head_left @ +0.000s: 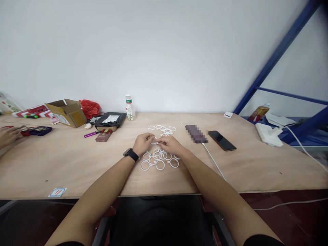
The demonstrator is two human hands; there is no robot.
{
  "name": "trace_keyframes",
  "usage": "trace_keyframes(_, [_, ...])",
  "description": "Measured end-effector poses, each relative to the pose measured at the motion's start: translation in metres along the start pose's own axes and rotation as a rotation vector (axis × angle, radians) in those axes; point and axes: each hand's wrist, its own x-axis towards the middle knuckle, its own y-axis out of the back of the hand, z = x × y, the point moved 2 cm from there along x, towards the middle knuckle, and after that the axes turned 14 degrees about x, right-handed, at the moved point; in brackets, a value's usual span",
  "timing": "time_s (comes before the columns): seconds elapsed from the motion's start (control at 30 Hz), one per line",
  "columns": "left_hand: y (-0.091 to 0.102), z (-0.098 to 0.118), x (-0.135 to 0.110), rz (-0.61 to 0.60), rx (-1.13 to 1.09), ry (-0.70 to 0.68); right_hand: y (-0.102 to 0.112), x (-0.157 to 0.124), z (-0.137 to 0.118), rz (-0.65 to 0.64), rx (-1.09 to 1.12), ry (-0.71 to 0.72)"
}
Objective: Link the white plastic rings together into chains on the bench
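Note:
My left hand (pixel 144 144), with a black watch on its wrist, pinches a white plastic ring (pixel 154 142) that has a small tab, like a curtain ring. The fingers of my right hand (pixel 171 145) are closed on the same ring from the other side. My fingertips hide part of it. Just in front of my hands lies a loose, overlapping pile of similar white rings (pixel 154 162). Behind my hands, several more white rings (pixel 167 131) lie on the wooden table (pixel 102 174).
Right of my hands are a blurred-out phone (pixel 196 133) on a white cable and a black phone (pixel 222 140). A bottle (pixel 130 108), a black package (pixel 110 119), a dark red box (pixel 104 135) and an open carton (pixel 67 114) stand left. Another person's hand (pixel 10 136) is at far left.

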Motion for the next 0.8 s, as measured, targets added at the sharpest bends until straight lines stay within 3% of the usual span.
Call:
trace_keyframes(0.13, [-0.004,-0.002,0.000,-0.033,-0.021,-0.005,0.000,0.000,-0.002,-0.059,-0.043,0.038])
trace_keyframes(0.33, [-0.010,-0.001,-0.001,-0.071,-0.086,-0.042,0.001,0.000,-0.003,-0.091,-0.063,-0.023])
trace_keyframes(0.57, [0.001,0.010,-0.004,0.007,-0.036,-0.089,-0.004,0.002,-0.003,-0.013,0.054,-0.076])
trace_keyframes(0.8, [0.004,0.019,-0.005,-0.024,-0.023,-0.120,-0.008,0.004,-0.005,0.078,0.013,-0.071])
